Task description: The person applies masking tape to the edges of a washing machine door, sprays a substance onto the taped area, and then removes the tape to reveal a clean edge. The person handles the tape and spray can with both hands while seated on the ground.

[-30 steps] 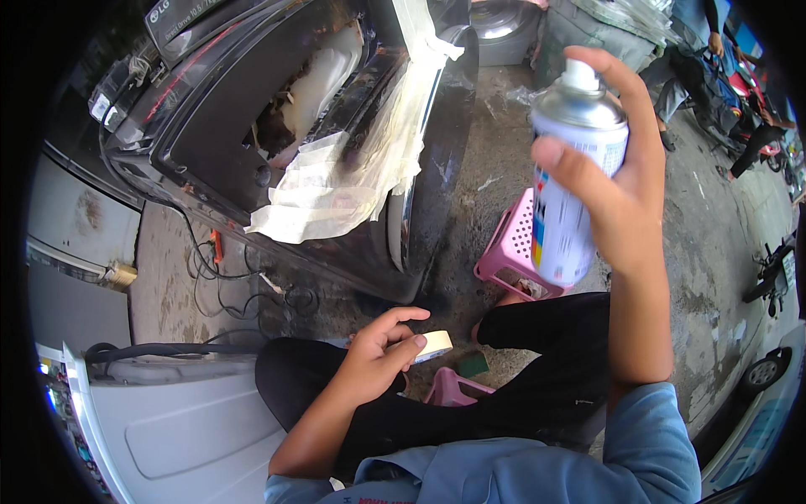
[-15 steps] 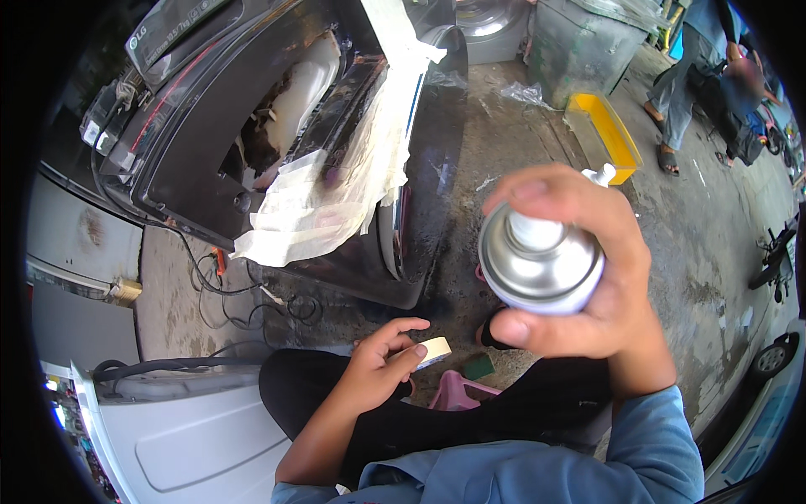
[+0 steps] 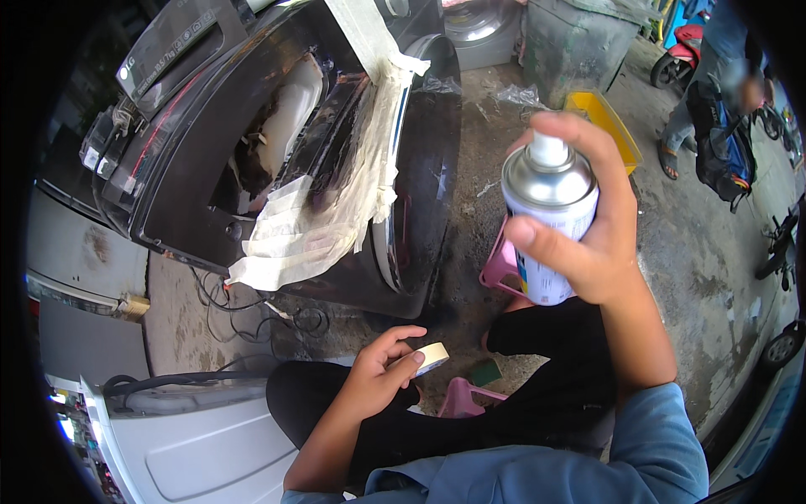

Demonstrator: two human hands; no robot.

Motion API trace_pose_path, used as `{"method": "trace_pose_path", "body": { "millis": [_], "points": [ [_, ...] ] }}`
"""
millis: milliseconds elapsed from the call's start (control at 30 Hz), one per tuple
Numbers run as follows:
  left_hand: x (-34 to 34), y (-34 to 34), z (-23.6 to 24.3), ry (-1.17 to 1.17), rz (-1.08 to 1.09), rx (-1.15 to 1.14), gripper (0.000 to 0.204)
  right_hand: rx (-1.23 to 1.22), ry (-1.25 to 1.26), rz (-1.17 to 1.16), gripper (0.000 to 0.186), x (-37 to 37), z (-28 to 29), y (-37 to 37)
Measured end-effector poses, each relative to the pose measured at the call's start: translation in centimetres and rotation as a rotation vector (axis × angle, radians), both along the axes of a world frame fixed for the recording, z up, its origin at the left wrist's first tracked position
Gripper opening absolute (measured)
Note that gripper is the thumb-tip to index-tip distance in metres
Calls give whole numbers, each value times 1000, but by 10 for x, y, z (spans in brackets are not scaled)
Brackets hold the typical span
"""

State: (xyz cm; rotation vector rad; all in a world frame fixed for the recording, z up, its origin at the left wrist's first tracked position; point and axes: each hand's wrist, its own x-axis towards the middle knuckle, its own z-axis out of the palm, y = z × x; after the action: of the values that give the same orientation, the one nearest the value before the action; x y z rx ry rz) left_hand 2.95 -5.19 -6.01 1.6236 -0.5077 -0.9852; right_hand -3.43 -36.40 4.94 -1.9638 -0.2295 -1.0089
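Right grip (image 3: 606, 244): clasping spray can (image 3: 550, 195)
Can axis: standing roughly upright
Masking strips (image 3: 332, 206): lying left of can
Left grip (image 3: 382, 372): pinching tape roll (image 3: 432, 359)

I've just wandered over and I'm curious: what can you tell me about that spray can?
The spray can is a cylinder with a shiny, metallic-looking domed top, white nozzle and pale printed body. The right hand holds it roughly upright in the air, thumb across its front, index finger crooked at the nozzle. No spray shows.
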Motion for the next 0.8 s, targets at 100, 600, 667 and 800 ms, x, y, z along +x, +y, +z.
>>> {"method": "trace_pose_path", "body": {
  "millis": [100, 600, 667, 800],
  "points": [
    [0, -2, -2, -8, -20, -12, 35, -58, -21, 46, 82, -3, 0, 1],
    [4, -2, -20, 16, -120, -103, 41, -176, -19, 456, 51, -19, -2, 73],
    [3, -2, -22, 23, -89, -107, 41, -65, 56, 555, 52, -26, -2, 74],
    [1, 0, -25, 25, -91, -96, 39, -53, 123, 582, 58, -20, 9, 54]
  ]
}}
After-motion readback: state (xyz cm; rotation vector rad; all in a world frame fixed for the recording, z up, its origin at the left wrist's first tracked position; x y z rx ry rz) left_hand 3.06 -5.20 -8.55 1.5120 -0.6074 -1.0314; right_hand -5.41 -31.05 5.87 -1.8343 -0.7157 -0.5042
